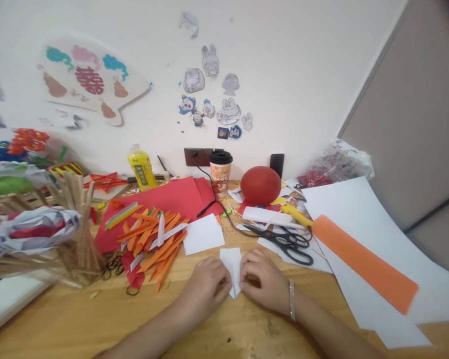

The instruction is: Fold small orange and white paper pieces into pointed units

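Note:
A small white paper [231,264], folded to a point at its near end, lies on the wooden table [194,334]. My left hand [210,283] pinches its left edge with curled fingers. On the right edge, my right hand [260,280] holds the same paper between thumb and fingers, a sparkly bracelet on its wrist. Just beyond my left hand is a square stack of white paper [204,234]. Folded orange strips [164,249] are heaped left of that stack. Black scissors [288,242] rest beyond my right hand.
Red sheets [172,197], a yellow bottle [142,168], a lidded cup [220,174] and a red balloon [261,184] stand or lie toward the wall. Large white sheets [344,209] with an orange strip [364,264] are at right; wooden sticks [80,224] at left.

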Available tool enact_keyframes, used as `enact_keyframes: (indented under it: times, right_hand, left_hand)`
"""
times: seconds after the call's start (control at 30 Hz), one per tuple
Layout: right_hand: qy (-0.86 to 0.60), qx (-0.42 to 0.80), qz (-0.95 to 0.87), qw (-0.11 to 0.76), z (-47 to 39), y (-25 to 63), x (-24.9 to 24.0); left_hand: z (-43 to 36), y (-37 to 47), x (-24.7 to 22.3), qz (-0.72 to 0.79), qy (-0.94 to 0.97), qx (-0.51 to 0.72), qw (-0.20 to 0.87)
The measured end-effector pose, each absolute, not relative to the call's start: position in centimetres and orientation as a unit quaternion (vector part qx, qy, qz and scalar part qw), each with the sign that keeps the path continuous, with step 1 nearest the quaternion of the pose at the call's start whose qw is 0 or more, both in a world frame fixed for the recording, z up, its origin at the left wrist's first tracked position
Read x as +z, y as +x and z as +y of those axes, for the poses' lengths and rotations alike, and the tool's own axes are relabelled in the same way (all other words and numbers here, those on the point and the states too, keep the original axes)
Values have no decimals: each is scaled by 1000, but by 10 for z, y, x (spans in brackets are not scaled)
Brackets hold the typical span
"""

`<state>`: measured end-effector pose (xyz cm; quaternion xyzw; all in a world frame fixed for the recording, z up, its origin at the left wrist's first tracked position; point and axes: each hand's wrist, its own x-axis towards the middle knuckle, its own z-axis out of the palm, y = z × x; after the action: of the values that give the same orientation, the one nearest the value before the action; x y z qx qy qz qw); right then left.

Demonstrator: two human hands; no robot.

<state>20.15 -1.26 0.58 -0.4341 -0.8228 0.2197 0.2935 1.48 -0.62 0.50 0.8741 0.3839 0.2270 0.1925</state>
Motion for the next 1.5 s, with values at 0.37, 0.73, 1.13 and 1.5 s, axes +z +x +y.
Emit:
enact_keyframes:
  times: [0.37,0.73,1.13,1.5]
  right_hand:
    - [-503,174,-807,256,-19,190,0]
    - [-517,167,-800,254,-25,189,-1]
    - [-542,217,-777,235,-24,188,-1]
    - [-534,243,-780,218,-22,191,2]
  left_hand:
    - [-7,22,1,441,854,209,182]
    - [-10,23,-3,459,849,198,168]
    - [-9,24,1,460,856,175,156]
    - [-9,24,-2,459,862,161,142]
